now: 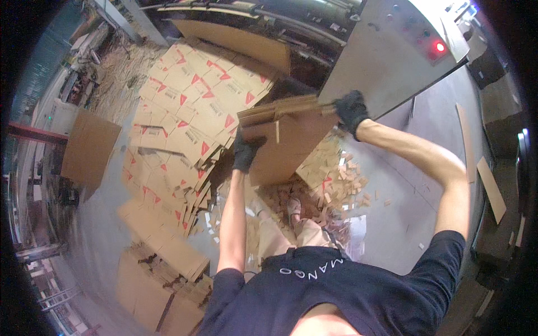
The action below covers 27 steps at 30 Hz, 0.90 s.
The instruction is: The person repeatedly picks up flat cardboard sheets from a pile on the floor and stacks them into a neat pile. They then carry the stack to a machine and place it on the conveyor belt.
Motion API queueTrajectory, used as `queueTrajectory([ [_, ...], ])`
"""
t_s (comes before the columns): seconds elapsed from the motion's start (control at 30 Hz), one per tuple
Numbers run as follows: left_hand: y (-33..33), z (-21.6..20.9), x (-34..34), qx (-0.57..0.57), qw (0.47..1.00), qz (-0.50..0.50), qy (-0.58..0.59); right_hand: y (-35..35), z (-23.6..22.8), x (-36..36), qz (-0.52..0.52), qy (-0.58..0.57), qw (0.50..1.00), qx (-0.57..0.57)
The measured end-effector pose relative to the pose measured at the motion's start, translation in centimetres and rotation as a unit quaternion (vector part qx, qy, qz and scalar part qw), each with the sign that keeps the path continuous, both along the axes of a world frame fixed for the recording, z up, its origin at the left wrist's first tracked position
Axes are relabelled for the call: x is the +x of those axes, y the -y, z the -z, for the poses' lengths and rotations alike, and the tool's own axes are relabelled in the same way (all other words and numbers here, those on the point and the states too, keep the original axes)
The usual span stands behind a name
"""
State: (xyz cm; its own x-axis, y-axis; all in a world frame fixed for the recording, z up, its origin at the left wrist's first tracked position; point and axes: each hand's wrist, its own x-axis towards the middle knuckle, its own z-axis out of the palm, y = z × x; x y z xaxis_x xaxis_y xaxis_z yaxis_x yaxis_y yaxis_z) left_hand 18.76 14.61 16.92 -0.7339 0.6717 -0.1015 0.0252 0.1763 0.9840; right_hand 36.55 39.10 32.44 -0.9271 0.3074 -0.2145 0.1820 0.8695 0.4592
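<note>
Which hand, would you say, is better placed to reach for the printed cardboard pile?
Probably the left hand: it appears beside the printed cardboard pile, while the right hand is across at the opposite upper corner of the brown cardboard stack.

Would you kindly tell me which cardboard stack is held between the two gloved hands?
The plain brown stack, gripped by the left hand and right hand; the large pile to its left shows red printing instead.

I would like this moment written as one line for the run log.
left hand: holds cardboard stack, left edge | right hand: holds its right corner | at left: printed cardboard pile | below: cardboard scraps
</note>
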Motion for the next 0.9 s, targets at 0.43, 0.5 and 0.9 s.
queueTrajectory([
  [0.43, 2.5, -1.5, 0.1, 0.211, 0.969, -0.072, 0.105, 15.8, -1.3, -4.1, -0.193, -0.12, 0.822, -0.522],
  [0.5, 3.0, -1.0, -0.4, 0.135, 0.985, -0.059, 0.084, 15.7, -3.6, -5.8, -0.209, -0.074, 0.908, -0.356],
  [0.9, 5.4, -2.0, 1.7, 0.104, 0.99, -0.046, -0.082, 16.0, 2.9, -10.0, -0.239, -0.453, 0.839, -0.182],
])
